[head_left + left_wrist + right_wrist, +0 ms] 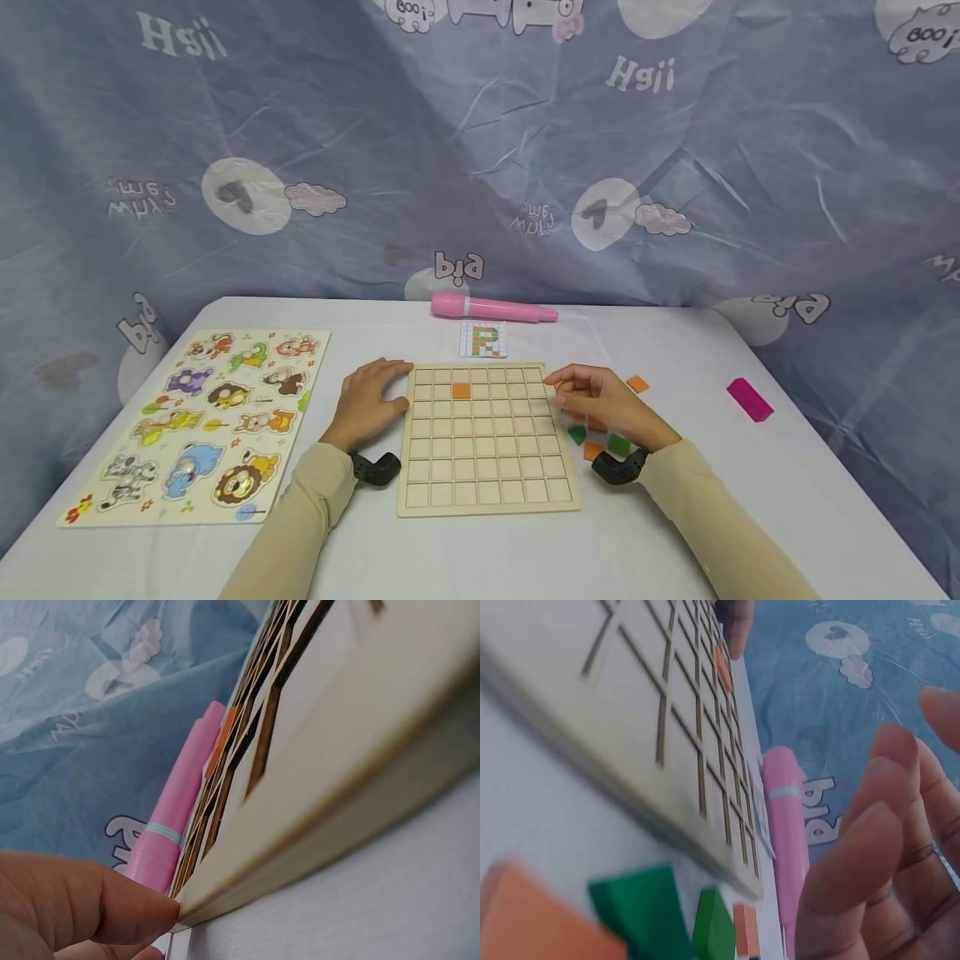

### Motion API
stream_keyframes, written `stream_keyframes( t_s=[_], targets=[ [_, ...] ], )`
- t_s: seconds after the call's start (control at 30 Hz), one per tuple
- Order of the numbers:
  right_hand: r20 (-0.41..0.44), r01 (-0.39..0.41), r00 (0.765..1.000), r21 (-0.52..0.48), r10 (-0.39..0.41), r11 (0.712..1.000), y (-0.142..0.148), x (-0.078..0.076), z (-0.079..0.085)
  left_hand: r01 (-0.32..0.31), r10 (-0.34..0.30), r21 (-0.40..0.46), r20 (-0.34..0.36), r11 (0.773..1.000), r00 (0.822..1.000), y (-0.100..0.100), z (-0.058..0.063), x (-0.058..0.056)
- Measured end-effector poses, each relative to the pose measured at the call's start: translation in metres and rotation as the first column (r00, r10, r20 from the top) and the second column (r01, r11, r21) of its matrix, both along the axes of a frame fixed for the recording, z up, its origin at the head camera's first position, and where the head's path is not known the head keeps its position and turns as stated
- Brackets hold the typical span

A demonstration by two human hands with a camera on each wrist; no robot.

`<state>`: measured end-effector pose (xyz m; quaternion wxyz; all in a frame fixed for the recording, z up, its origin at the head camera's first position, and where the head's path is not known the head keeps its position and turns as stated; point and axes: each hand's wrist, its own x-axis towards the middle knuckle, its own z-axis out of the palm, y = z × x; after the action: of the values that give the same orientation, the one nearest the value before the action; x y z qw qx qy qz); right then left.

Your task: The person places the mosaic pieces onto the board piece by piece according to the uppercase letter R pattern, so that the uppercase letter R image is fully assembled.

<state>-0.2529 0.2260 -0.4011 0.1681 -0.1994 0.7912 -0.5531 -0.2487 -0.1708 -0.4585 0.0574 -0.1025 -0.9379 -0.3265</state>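
A square wooden grid board [444,448] lies flat, with one orange tile [461,391] in a cell of its second row. My left hand [366,406] rests at the board's upper left edge, fingers extended toward the corner. In the left wrist view its thumb [124,906] touches the board's side. Beyond the right edge, my right hand [603,404] hovers above loose tiles, its fingers loosely bent. Nothing shows between its fingertips [874,832] in the right wrist view. Below it lie a green square [619,445], a green triangle [577,434] and several orange pieces, partly hidden.
Behind the board lie a small pattern card [483,340] with a coloured letter R and a pink pen-shaped stick [495,309]. An animal puzzle board [195,429] covers the table's left side. At far right is a magenta block [749,400]. A printed cloth [480,150] hangs behind.
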Motion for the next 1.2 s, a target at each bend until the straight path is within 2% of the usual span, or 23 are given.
stream_keyframes(
  t_s=[0.27, 0.63, 0.83, 1.2],
  targets=[
    [-0.091, 0.042, 0.995, 0.044, -0.038, 0.998, 0.03, 0.01, -0.002, 0.004, -0.004, 0.008, -0.006, 1.0, 1.0, -0.001, 0.0, 0.0],
    [-0.121, 0.092, 0.989, 0.083, -0.082, 0.992, 0.067, 0.016, -0.006, 0.001, -0.001, 0.002, -0.008, 1.0, 1.0, -0.001, -0.002, -0.001],
    [-0.165, 0.048, 0.986, 0.097, -0.032, 0.994, 0.081, 0.015, -0.011, 0.004, -0.004, -0.006, -0.005, 1.0, 1.0, -0.001, -0.001, -0.001],
    [-0.097, -0.031, 0.994, 0.11, 0.042, 0.993, 0.092, 0.014, -0.013, 0.012, -0.012, -0.009, -0.013, 1.0, 1.0, -0.001, 0.001, 0.0]
  ],
)
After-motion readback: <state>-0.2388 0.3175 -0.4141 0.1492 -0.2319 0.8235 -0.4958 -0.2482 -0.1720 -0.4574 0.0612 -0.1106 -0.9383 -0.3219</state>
